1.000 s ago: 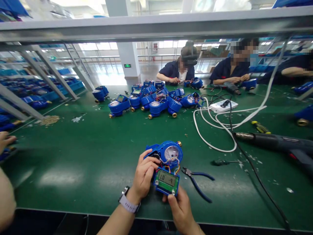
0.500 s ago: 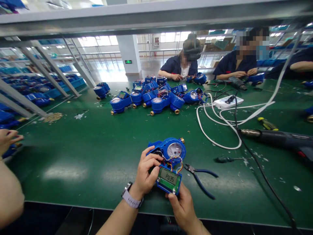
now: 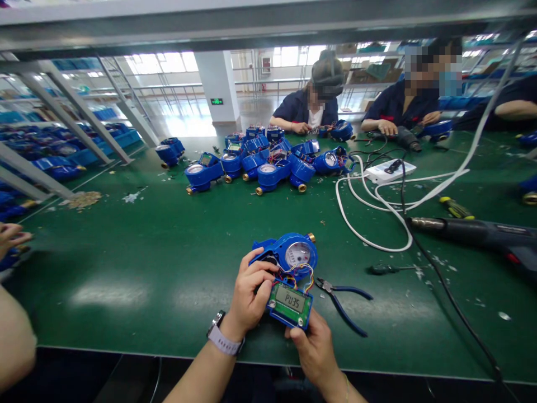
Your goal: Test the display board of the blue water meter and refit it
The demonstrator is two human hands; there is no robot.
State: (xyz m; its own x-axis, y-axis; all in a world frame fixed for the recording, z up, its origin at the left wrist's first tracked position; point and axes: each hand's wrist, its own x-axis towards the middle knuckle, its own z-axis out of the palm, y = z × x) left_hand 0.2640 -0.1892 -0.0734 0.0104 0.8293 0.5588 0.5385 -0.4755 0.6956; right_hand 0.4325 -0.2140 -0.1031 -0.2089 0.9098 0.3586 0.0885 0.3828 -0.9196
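A blue water meter (image 3: pixel 299 253) with a round white dial and a brass fitting lies on the bench before me. Coloured wires link it to a display module (image 3: pixel 290 301), a green circuit board in a blue case whose screen reads "PU35". My left hand (image 3: pixel 250 294) is closed over the meter's open left housing, its thumb at the module's left edge. Holding the module's lower right corner between thumb and fingers is my right hand (image 3: pixel 314 347). Just right of the module lie blue-handled cutting pliers (image 3: pixel 344 302), jaws apart, touched by neither hand.
Several blue meters (image 3: pixel 268 162) are heaped at the back. On the right lie a heat gun (image 3: pixel 474 235), a dark screwdriver (image 3: pixel 384 270), a yellow-black screwdriver (image 3: pixel 456 207) and a white power strip (image 3: pixel 391 170) with cables. Co-workers sit opposite; another person's arm (image 3: pixel 14 341) is at left.
My hands keep their hold, and the module has tipped slightly. Opposite, a co-worker's hand has moved away from a meter towards a tool on the bench. The view has shifted a little.
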